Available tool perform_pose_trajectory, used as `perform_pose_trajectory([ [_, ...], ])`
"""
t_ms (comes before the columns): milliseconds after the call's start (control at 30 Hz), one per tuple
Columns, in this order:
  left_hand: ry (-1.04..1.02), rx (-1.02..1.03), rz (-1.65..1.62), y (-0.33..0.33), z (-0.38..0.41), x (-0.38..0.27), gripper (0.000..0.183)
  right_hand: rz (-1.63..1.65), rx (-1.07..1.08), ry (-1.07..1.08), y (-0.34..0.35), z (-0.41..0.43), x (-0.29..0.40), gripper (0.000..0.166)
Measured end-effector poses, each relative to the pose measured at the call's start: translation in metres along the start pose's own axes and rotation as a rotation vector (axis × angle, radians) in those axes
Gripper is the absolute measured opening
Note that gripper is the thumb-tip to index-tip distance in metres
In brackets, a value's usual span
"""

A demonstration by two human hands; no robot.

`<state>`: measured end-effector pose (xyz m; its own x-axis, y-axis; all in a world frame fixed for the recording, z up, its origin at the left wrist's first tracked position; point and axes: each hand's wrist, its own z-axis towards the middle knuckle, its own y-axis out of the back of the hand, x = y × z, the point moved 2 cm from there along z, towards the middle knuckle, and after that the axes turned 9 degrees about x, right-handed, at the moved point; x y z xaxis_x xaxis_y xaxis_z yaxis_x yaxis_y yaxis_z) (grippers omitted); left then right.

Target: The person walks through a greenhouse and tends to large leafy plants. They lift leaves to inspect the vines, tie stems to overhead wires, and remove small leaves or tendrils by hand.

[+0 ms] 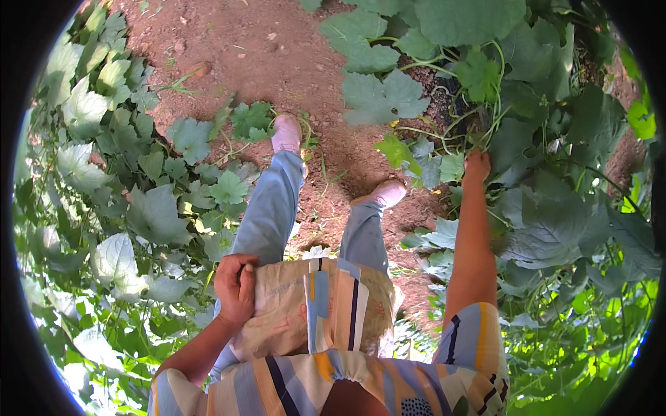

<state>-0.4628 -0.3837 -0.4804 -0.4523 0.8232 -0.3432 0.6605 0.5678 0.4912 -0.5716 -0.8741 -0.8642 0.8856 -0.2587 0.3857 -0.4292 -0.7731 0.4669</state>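
My left hand [237, 288] is curled at the left upper edge of a tan sack [276, 307] worn at my waist, with the thumb lying along its side. The sack bears faded printing, and striped cloth ends hang over its middle. My right arm stretches forward into the leafy vines on the right. There my right hand [477, 165] is among green vine stems [489, 130] near the ground. Its fingertips are partly hidden, so whether it grips a stem is unclear. Broad lobed leaves [546, 223] surround it.
A reddish dirt path [250, 57] runs ahead between the vine rows. Dense foliage [156, 213] stands on the left. A few vines and leaves [250, 119] reach onto the soil by my left shoe [286, 134]. My right shoe [387, 194] stands near the right-hand plants.
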Motion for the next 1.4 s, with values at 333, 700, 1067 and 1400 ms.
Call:
perform_pose_trajectory([
  [333,0.003,-0.084,0.045,0.011,-0.006,0.022,0.018,0.141,0.426,-0.37,-0.019,-0.276,0.019,0.016],
  [700,-0.331,0.262,0.064,0.12,-0.107,-0.06,0.036,0.653,1.246,-0.19,-0.008,-0.558,0.27,0.042],
  [1067,-0.67,0.425,-0.116,0.223,-0.179,-0.081,0.019,-0.425,1.629,0.447,-0.011,-0.722,0.28,0.035],
  [1400,-1.129,0.099,0.213,0.365,-0.212,-0.155,0.017,-0.562,1.551,0.636,-0.042,-0.759,0.363,0.036],
])
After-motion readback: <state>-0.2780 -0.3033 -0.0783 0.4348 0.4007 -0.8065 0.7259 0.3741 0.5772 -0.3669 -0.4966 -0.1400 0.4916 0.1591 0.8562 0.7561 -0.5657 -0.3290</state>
